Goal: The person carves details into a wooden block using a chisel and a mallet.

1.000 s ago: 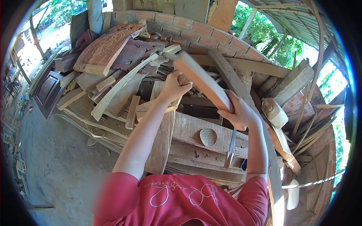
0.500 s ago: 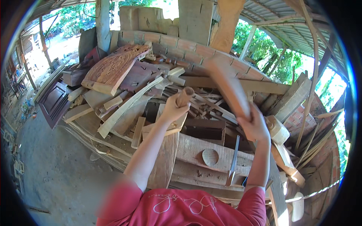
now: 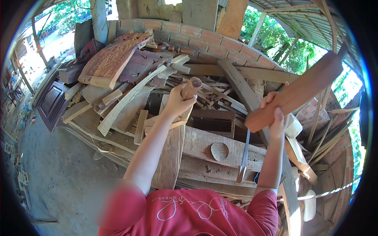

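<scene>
My left hand (image 3: 179,103) is wrapped round a round-topped wooden tool handle (image 3: 192,87); the tool's lower end is hidden, so its kind does not show. Below that hand is a pale wood block (image 3: 182,118) on top of a thick upright timber (image 3: 168,161). Off to the right, my right hand (image 3: 277,118) grips one end of a heavy, flat-sided, reddish-brown wooden bar (image 3: 301,90). The bar is raised and slants up to the right, apart from the handle.
A long narrow metal tool (image 3: 245,155) leans at the plank's front, right of a round carved wooden disc (image 3: 219,152). Behind lie an open wooden box (image 3: 210,121), scrap sticks and a carved slab (image 3: 114,59). A plastic jug (image 3: 293,126) stands near my right wrist.
The wooden bar has swung from an upper-left slant to an upper-right one, and my right hand has turned with it. My left hand keeps its hold on the handle.
</scene>
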{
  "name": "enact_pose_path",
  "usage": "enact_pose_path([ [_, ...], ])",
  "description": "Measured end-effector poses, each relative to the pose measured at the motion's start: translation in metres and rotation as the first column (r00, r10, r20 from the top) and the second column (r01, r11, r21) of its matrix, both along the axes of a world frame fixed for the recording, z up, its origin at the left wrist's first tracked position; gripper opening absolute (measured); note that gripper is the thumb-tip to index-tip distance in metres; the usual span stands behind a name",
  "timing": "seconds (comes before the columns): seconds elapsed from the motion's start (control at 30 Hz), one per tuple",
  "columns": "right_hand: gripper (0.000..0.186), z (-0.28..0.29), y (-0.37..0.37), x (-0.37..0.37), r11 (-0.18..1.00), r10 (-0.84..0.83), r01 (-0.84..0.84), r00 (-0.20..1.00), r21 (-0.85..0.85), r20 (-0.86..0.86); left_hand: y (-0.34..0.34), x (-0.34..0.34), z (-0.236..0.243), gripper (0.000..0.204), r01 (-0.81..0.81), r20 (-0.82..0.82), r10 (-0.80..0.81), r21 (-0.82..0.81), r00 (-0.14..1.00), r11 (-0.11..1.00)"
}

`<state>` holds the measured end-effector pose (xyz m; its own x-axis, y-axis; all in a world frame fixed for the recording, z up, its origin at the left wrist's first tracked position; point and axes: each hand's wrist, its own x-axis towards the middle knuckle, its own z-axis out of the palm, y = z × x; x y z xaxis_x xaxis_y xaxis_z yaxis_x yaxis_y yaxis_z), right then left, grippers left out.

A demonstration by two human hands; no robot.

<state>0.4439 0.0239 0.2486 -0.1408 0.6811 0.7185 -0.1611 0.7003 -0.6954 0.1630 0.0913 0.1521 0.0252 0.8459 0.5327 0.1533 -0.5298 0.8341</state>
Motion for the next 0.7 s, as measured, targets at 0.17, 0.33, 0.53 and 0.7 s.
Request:
enact_pose_path([
  [0.17, 0.064, 0.028, -0.024, -0.028, 0.912, 0.103, 0.37, 0.215, -0.178, 0.971, 0.001, -0.003, -0.007, 0.023, -0.013, -0.019, 0.013, -0.015, 1.0, 1.0],
  [0.33, 0.057, -0.002, -0.015, 0.009, 0.983, -0.177, 0.181, 0.973, -0.017, 0.147, 0.003, 0.003, -0.004, 0.024, 0.015, -0.023, -0.015, 0.034, 1.0, 0.999],
  [0.53, 0.066, 0.002, -0.024, -0.032, 0.912, -0.018, 0.399, 0.278, -0.098, 0.96, 0.005, -0.001, -0.012, 0.024, -0.02, 0.014, 0.019, 0.055, 1.0, 0.998],
  [0.7, 0.068, -0.013, -0.011, -0.016, 0.986, -0.166, 0.162, 0.944, 0.04, 0.284, -0.001, 0.0, 0.006, 0.021, -0.012, -0.039, 0.011, -0.01, 0.999, 1.0],
])
